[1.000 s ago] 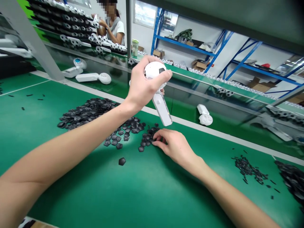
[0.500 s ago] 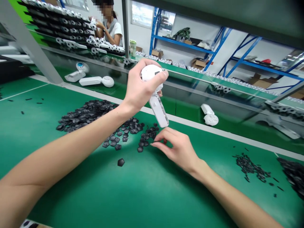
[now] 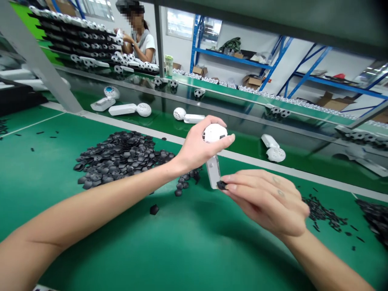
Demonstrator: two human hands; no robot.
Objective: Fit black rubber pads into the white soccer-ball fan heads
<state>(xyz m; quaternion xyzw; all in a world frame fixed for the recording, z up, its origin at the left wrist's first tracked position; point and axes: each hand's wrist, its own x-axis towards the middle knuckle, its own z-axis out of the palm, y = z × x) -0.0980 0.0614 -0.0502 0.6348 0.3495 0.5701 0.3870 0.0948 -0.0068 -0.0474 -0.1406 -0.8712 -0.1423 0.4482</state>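
Note:
My left hand (image 3: 195,147) grips the round head of a white plastic fan-like housing (image 3: 214,132), whose flat handle (image 3: 213,173) hangs down toward the table. One dark patch shows on the round head. Between the thumb and fingertips of my right hand (image 3: 269,198) is a small black pentagon piece (image 3: 222,185), close beside the handle's lower end. To the left, a heap of black pentagon pieces (image 3: 121,155) spreads over the green table, partly behind my left forearm. A single pentagon piece (image 3: 154,209) lies nearer to me.
Beyond the pale table edge, a green conveyor belt carries white housings (image 3: 130,109) and football-patterned units (image 3: 199,93). Small black strips (image 3: 324,212) lie at right. A grey post (image 3: 45,60) stands at left. Across the line, a person (image 3: 141,40) works beside stacked trays (image 3: 75,36).
My right hand has lifted from the pentagon pieces and moved right, now showing a black pentagon piece in its fingers. My left hand has brought the white housing lower and to the right.

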